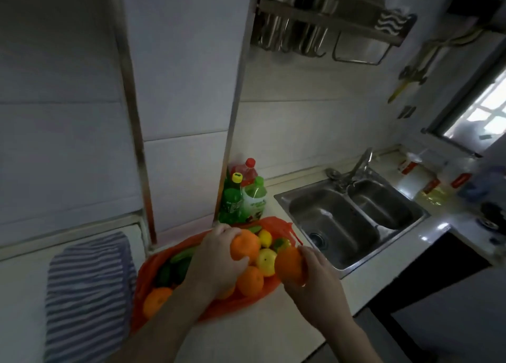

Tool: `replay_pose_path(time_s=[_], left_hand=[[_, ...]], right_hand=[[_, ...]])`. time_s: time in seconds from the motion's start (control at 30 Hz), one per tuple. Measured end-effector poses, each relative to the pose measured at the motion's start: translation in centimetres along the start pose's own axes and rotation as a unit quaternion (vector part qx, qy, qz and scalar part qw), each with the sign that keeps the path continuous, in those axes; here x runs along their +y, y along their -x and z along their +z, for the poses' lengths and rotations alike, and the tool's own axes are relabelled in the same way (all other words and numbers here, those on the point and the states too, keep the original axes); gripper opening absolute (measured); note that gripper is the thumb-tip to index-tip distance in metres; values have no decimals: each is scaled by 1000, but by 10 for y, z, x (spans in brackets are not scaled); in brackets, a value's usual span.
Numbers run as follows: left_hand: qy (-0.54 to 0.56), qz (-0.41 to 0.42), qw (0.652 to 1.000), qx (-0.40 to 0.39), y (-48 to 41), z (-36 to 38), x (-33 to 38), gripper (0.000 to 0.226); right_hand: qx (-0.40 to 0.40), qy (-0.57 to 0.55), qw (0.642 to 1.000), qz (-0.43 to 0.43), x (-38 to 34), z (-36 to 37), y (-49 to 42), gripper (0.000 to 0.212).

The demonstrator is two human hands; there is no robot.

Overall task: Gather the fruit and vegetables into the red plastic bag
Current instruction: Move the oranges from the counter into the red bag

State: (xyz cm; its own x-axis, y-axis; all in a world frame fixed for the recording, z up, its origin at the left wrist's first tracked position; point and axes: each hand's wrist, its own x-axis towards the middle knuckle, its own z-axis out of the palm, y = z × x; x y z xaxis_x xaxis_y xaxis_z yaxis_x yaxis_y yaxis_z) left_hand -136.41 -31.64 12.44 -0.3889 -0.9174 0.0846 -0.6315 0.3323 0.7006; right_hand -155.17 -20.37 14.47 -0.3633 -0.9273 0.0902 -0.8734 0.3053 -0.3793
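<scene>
The red plastic bag [145, 269] lies spread open on the white counter, with fruit and vegetables on it. My left hand [216, 261] grips an orange [244, 244] above the bag's middle. My right hand [317, 277] holds a second orange [287, 264] at the bag's right edge. Two more oranges sit in the bag, one by my left wrist [250, 280] and one at the near left [154, 301]. Yellow lemons [266, 257] lie between my hands. Green cucumbers [175, 266] lie in the bag's left half, partly hidden by my left arm.
Several drink bottles [243, 195] stand against the wall just behind the bag. A double steel sink [353, 214] with a tap is to the right. A blue striped cloth [87, 288] covers something to the left. Oil bottles [427, 182] stand beyond the sink.
</scene>
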Motion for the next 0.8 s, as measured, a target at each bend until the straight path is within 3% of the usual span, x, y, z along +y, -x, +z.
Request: replay_pose_path(time_s=[0.33, 0.8], left_hand=[[-34, -66, 997, 7, -52, 18, -14, 59], [-66, -199, 978, -2, -110, 120, -30, 57]], right_hand=[[-99, -36, 993, -44, 24, 39, -94, 77], [-248, -74, 957, -132, 89, 113, -212, 69]])
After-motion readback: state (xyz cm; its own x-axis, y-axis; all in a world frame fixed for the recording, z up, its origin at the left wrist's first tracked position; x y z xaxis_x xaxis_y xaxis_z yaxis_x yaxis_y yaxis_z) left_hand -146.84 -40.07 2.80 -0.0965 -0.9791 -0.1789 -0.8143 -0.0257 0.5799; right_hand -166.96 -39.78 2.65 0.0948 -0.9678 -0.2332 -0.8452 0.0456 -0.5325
